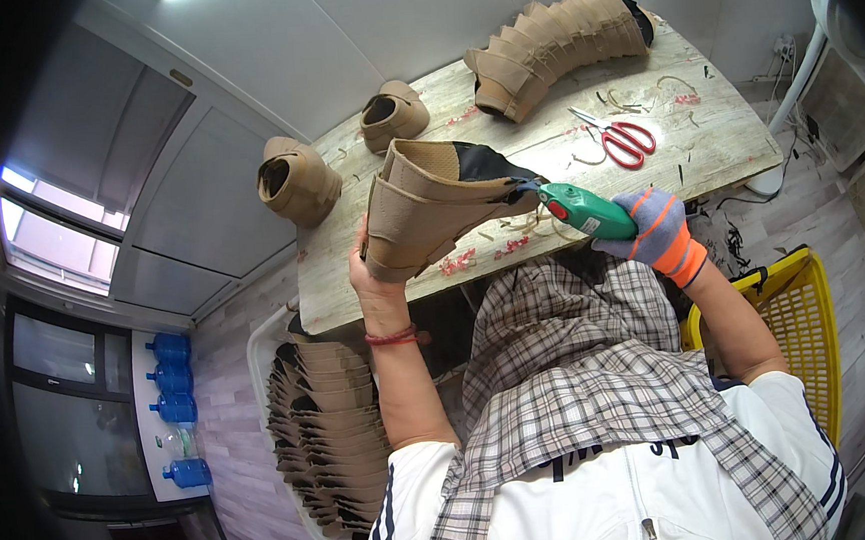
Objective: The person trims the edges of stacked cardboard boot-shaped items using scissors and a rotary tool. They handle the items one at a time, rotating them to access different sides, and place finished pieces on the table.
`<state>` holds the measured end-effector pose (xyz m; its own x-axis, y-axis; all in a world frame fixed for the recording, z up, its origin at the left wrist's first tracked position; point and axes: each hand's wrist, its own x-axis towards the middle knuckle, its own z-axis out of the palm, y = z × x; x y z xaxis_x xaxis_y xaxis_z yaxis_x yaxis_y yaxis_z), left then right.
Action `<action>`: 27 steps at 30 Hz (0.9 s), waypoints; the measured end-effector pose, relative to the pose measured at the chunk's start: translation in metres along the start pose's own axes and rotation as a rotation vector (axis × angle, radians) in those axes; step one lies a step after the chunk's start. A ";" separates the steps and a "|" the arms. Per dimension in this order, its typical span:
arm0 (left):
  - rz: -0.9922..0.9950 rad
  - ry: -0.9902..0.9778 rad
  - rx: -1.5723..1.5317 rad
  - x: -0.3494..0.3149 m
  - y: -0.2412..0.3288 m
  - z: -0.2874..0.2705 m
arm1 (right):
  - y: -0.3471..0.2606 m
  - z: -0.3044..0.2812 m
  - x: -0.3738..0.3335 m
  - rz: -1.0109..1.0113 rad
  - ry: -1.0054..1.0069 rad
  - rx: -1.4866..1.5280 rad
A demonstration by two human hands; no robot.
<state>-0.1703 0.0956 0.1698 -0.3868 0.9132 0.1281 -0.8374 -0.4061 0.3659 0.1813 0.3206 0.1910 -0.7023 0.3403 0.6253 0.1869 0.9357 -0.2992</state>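
My bare left hand is closed around the side of a tan shoe upper with black lining, held up over the near edge of the table. My right hand, in a grey and orange work glove, grips a green handheld electric cutter with a red button. The cutter's tip meets the dark narrow end of the upper; its blades are hard to make out there. Beyond the cutter, red-handled scissors lie with their blades slightly apart on the table.
The worn wooden table bears thread scraps, a long nested row of tan uppers and two single uppers. Below left, a white bin holds stacked uppers. A yellow basket stands at right.
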 end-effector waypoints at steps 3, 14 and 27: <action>-0.018 0.023 -0.030 0.005 -0.004 0.000 | -0.002 0.000 0.002 0.013 -0.005 0.030; -0.052 -0.015 -0.064 0.010 -0.018 0.002 | -0.016 0.001 0.011 -0.033 0.030 0.156; 0.347 0.182 0.470 0.006 -0.056 0.094 | -0.044 0.036 0.018 0.282 0.140 0.523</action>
<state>-0.0896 0.1274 0.2372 -0.7009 0.6933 0.1679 -0.4073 -0.5822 0.7037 0.1357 0.2822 0.1896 -0.5712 0.6103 0.5489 -0.0351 0.6500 -0.7591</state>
